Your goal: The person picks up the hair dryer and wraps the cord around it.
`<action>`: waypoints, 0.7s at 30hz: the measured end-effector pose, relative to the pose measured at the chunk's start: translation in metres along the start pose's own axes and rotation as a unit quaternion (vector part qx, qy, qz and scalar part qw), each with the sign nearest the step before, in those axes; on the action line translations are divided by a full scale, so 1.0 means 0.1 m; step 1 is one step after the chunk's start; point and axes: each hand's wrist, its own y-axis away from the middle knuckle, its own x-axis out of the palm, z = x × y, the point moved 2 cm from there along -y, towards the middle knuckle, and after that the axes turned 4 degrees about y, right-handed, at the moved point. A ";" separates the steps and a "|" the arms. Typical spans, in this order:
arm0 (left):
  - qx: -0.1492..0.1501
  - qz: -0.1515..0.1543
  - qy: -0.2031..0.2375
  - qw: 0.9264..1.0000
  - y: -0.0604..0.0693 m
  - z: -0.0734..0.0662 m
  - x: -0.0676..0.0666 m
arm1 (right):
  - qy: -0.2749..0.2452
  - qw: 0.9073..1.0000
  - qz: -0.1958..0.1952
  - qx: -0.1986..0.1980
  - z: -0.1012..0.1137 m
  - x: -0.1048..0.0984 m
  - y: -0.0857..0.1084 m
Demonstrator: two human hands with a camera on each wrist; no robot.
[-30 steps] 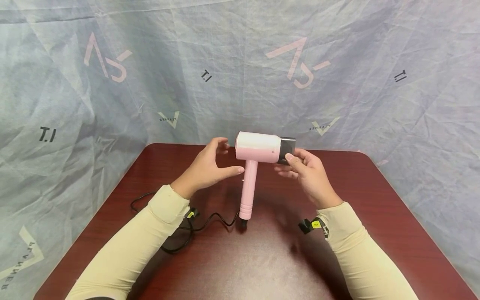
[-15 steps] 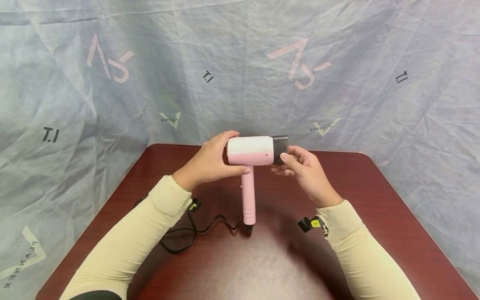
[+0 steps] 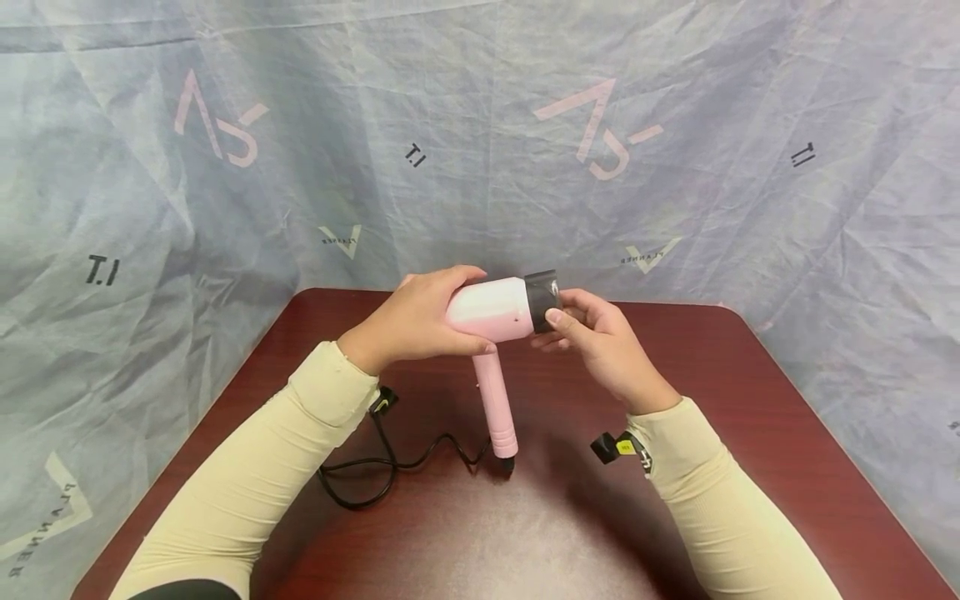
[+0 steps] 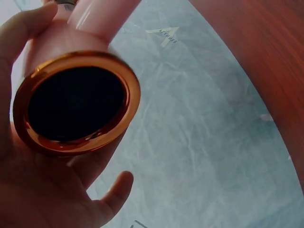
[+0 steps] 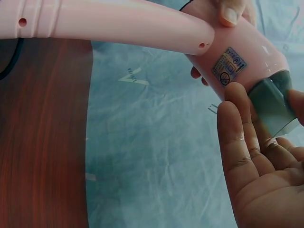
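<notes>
A pink hair dryer (image 3: 487,310) is held up over the table, its handle (image 3: 497,404) pointing down and slightly to the right. My left hand (image 3: 412,321) grips the rear of its barrel, thumb below and fingers over the top. In the left wrist view the copper-coloured rear ring (image 4: 135,95) surrounds a dark round opening. At the front end sits a black nozzle (image 3: 542,300), which my right hand (image 3: 603,346) pinches between thumb and fingers. The right wrist view shows a label (image 5: 229,66) on the barrel's underside and the nozzle against the barrel.
A black power cord (image 3: 427,462) runs from the handle's end and loops on the dark red table (image 3: 480,533). Grey cloth (image 3: 480,192) with printed logos hangs behind and at the sides. Both wrists wear small black devices with yellow tags.
My left hand has come round the rear of the hair dryer and taken hold. The dryer has moved left and tilted, its handle end swinging right. My right hand follows left, still on the nozzle.
</notes>
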 end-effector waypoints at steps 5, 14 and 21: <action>0.019 0.013 -0.011 1.000 0.02 -0.04 -0.03 | -0.003 1.000 0.006 -0.006 0.04 0.04 0.00; 0.053 -0.026 -0.012 0.998 0.04 -0.03 -0.01 | -0.010 1.000 0.003 0.006 0.08 0.05 -0.02; 0.053 -0.061 0.008 0.997 0.06 -0.01 -0.02 | -0.031 0.999 -0.006 0.013 0.08 0.03 -0.03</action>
